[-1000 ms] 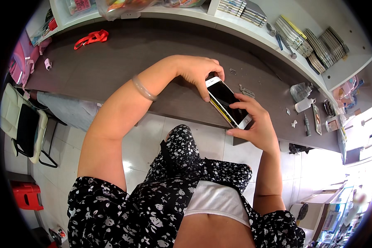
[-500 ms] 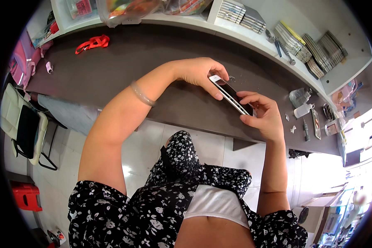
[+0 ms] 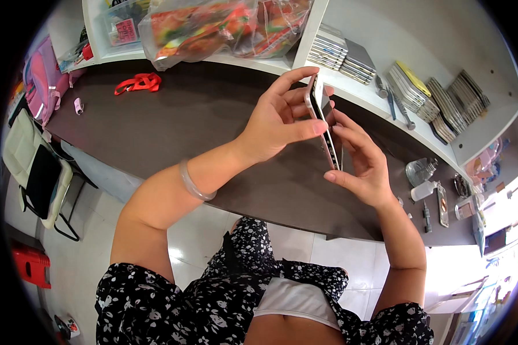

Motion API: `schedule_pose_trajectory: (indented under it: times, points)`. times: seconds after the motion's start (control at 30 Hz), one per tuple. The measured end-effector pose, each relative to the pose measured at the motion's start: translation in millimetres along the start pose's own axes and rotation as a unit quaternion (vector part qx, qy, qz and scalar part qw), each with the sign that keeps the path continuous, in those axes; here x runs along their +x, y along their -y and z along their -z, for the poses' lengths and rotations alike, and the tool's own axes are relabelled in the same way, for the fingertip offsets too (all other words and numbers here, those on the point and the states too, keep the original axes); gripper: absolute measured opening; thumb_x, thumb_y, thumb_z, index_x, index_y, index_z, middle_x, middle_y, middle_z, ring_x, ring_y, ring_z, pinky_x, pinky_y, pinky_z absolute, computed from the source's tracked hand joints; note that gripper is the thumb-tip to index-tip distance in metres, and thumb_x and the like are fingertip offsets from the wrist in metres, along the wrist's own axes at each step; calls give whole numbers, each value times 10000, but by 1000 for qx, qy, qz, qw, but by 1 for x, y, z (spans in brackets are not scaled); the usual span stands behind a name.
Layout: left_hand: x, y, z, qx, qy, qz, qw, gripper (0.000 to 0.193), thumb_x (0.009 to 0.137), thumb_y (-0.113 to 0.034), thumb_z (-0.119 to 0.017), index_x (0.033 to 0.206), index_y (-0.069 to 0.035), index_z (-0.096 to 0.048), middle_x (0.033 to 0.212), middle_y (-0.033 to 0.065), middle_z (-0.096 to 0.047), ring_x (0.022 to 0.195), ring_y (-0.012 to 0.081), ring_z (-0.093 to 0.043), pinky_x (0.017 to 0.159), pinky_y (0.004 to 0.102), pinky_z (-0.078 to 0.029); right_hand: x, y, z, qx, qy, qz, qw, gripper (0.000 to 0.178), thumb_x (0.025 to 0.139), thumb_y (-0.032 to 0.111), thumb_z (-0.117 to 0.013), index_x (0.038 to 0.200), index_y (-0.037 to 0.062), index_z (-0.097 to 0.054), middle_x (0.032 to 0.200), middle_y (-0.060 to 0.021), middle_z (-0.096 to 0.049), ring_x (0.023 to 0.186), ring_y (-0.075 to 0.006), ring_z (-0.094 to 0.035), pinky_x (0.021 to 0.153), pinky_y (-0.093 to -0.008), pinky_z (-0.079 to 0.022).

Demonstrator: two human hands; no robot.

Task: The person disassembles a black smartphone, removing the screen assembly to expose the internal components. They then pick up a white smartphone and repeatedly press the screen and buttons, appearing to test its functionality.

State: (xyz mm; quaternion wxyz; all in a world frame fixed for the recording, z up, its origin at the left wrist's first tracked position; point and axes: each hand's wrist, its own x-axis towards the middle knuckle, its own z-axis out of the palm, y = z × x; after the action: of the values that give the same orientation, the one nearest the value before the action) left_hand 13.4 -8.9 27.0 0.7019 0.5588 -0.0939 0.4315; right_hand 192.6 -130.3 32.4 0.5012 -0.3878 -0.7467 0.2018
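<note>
Both hands hold a smartphone (image 3: 329, 146) raised above the dark desk, tilted nearly on edge. It has a pinkish metal rim and a white-bordered dark screen, with a dark line between them. My left hand (image 3: 276, 118) grips its upper left side, thumb pressed on the edge and fingers around the top and behind. At the lower right, my right hand (image 3: 362, 164) has its fingers against the screen side and its thumb by the bottom end. Much of the screen is turned from view.
A red strap (image 3: 138, 84) lies on the desk (image 3: 172, 115) at far left. A clear bottle (image 3: 421, 171), a white bottle (image 3: 423, 191) and another phone (image 3: 442, 205) stand or lie at right. The shelf behind holds stacked flat devices (image 3: 328, 49) and a plastic bag (image 3: 201, 29).
The phone has been lifted and turned more upright, its edge now toward me. My left hand has shifted its grip to the side. The view has tipped up toward the shelf.
</note>
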Motion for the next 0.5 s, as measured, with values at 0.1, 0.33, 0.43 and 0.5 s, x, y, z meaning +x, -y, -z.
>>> schedule_pose_trajectory:
  times: [0.1, 0.33, 0.43, 0.5]
  points:
    - [-6, 2, -6, 26, 6, 7, 1000, 893, 716, -46, -791, 1452, -47, -287, 1340, 214, -501, 1235, 292, -534, 1047, 397, -452, -10, -8, 5, -87, 9, 39, 995, 635, 693, 137, -850, 1268, 37, -602, 1437, -241, -432, 1299, -341, -479, 1061, -408, -394]
    - [-7, 1, -6, 68, 27, -18, 997, 932, 698, -66, -805, 1462, -35, -272, 1369, 245, -476, 1265, 333, -511, 1071, 439, -433, -12, -11, 4, -154, 6, 95, 983, 613, 671, 199, -859, 1231, 77, -643, 1420, -255, -444, 1245, -357, -527, 1023, -389, -435]
    - [-8, 1, -4, 81, 29, -26, 996, 939, 700, -73, -813, 1463, -32, -269, 1370, 248, -474, 1267, 334, -509, 1074, 444, -430, -12, -14, 4, -137, 8, 98, 986, 603, 675, 189, -856, 1229, 79, -646, 1418, -249, -452, 1245, -361, -527, 1018, -389, -439]
    - [-8, 2, -3, 87, 30, -27, 995, 937, 701, -72, -815, 1462, -29, -271, 1371, 247, -474, 1267, 333, -509, 1075, 445, -428, -12, -16, 3, -135, 1, 102, 986, 595, 676, 166, -850, 1229, 82, -646, 1409, -245, -463, 1217, -359, -545, 1002, -392, -450]
